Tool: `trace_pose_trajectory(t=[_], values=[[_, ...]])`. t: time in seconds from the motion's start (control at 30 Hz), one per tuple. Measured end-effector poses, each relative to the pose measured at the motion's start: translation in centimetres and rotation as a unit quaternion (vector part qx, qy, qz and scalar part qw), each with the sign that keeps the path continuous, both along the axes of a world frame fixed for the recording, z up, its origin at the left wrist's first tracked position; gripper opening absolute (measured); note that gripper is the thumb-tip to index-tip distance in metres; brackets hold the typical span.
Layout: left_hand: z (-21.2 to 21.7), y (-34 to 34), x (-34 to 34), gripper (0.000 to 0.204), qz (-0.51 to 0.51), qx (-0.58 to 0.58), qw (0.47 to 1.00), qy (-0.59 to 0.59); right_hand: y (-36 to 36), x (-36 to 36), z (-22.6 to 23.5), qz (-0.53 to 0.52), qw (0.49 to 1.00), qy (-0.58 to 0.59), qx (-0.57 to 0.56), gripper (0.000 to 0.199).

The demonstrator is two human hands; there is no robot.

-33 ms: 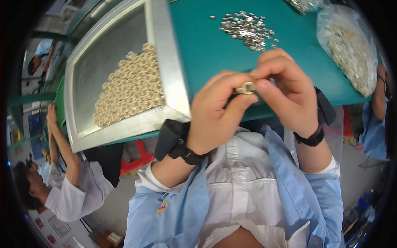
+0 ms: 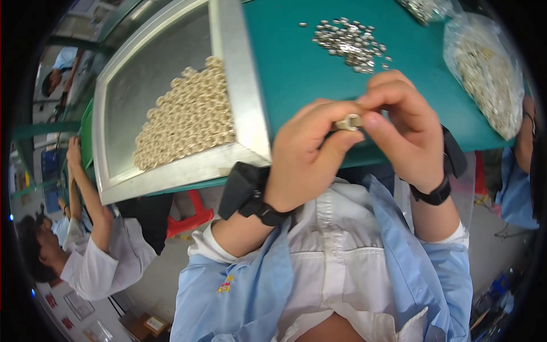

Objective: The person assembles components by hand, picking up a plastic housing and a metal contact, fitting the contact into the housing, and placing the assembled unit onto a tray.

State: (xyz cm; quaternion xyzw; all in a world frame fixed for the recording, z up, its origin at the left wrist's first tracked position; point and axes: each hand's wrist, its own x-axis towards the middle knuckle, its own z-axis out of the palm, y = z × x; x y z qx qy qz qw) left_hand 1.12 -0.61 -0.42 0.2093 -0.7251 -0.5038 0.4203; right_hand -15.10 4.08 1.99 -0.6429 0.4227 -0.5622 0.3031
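Left hand: The left hand [image 2: 305, 159] was held up in front of the chest, with its thumb and fingers pinched together on a small metal ring [image 2: 348, 122].
Right hand: The right hand [image 2: 401, 128] was right beside it, and its fingertips were pinched on the same ring from the other side.
Ring: The small metal ring was shiny and sat between the 2 hands, up in the air over the near edge of the green table [image 2: 290, 68].
Wrists: Each wrist had a black band. The left wrist band [image 2: 250, 194] had a bigger black block on it, and the right wrist band [image 2: 439, 191] was thinner.
Clothes: The person wore a light blue coat [image 2: 256, 285] over a white shirt [image 2: 336, 256].
Loose pile: A little pile of shiny metal bits [image 2: 348, 41] lay on the green table, past the hands and well apart from them.
Tray: A metal tray [image 2: 242, 85] sat to the left on the table. Pale rings [image 2: 191, 117] were lined up close together inside it.
Bag: A clear plastic bag [image 2: 484, 71] full of pale small parts lay on the right side of the table.
Other people: A person in a white coat [image 2: 97, 256] sat low on the left, with 1 arm up. Another person's sleeve [image 2: 515, 188] showed at the far right.
Stool: A red stool [image 2: 191, 219] stood under the table.
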Motion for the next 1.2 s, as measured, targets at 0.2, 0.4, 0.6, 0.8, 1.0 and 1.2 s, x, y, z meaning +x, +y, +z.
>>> trace_pose_trajectory(t=[0.2, 0.4, 0.6, 0.8, 1.0, 1.2], values=[[-0.4, 0.7, -0.2, 0.023, -0.053, 0.080, 0.992, 0.083, 0.7, -1.0, -0.7, -0.110, 0.993, -0.016, 0.041, 0.009], [1.2, 1.6, 0.2, 0.023, -0.045, 0.153, 0.979, 0.123, 0.7, -1.3, -1.7, -0.162, 0.981, -0.027, 0.102, 0.008], [6.2, -3.2, 4.5, 0.022, 0.111, -0.029, 0.992, -0.049, 0.9, -1.7, -2.2, -0.165, 0.981, 0.036, 0.096, 0.008], [5.9, -13.1, 9.8, 0.023, 0.269, -0.143, 0.917, -0.258, 0.7, -0.7, -1.8, -0.168, 0.981, 0.070, 0.072, 0.008], [5.2, -14.1, 10.3, 0.023, 0.224, -0.165, 0.863, -0.421, 1.1, -1.3, -1.4, -0.144, 0.980, 0.090, 0.104, 0.009], [5.2, -14.0, 10.0, 0.025, 0.179, -0.096, 0.867, -0.454, 1.4, -1.6, -1.2, -0.143, 0.980, 0.109, 0.085, 0.009]])
